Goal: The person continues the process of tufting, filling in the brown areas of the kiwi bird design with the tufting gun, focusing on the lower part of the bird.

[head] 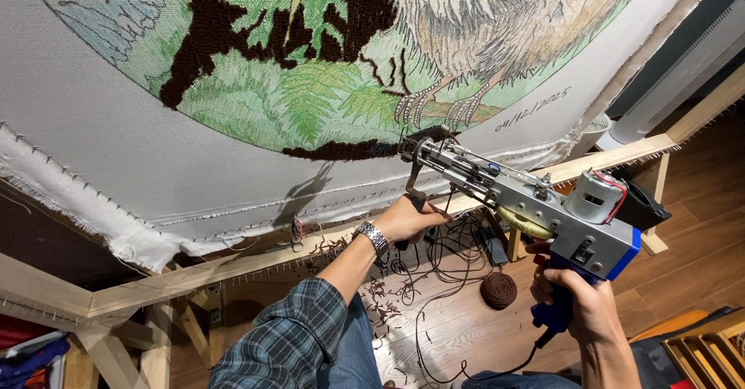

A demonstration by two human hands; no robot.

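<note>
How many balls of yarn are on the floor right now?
1: a dark brown yarn ball lies on the wooden floor, below the tufting gun, between the two hands. Others may be hidden behind the stretched cloth.

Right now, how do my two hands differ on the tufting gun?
The left hand grips the gun's front metal handle, near the cloth; the right hand grips the blue rear grip. The left wears a metal watch and a plaid sleeve; the right wrist is bare. Both are closed on the gun.
</note>
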